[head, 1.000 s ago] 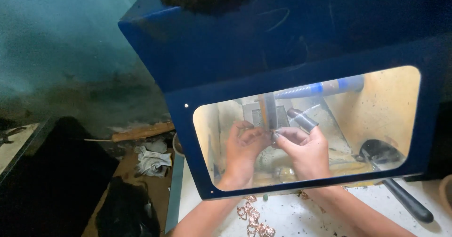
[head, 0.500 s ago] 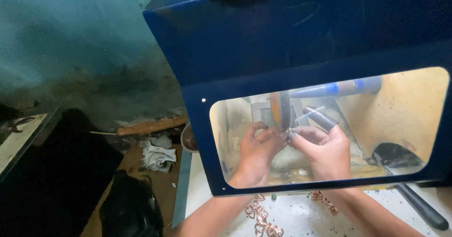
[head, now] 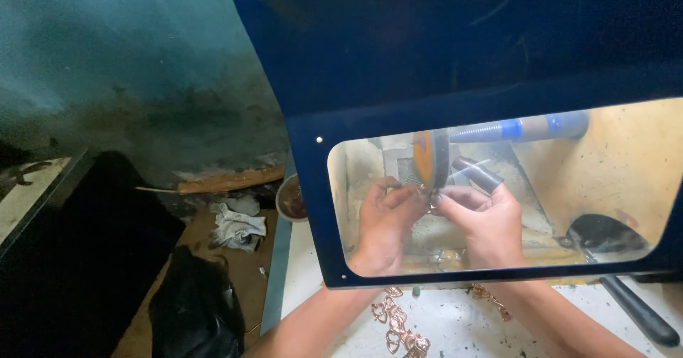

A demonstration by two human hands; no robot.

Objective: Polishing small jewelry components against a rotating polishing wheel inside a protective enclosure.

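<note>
Enclosure: blue polishing hood (head: 455, 52) with a clear window panel; both hands work inside it.
Wheel: orange polishing wheel (head: 431, 160) on a blue-sleeved spindle (head: 523, 127), seen edge-on at the centre of the window.
Left hand (head: 384, 223): fingers closed, pinching a small metal piece (head: 429, 200) at the lower edge of the wheel.
Right hand (head: 484, 223): fingers closed on the same piece from the opposite side; whether the dark cylinder (head: 478, 175) above it is gripped cannot be told.
Workpiece position: between both sets of fingertips, touching or just beside the wheel.
Bench front edge: copper-coloured ornaments (head: 398, 326) lie on the white bench (head: 455, 329), between the forearms.
Right corner: black handle (head: 637, 312).
</note>
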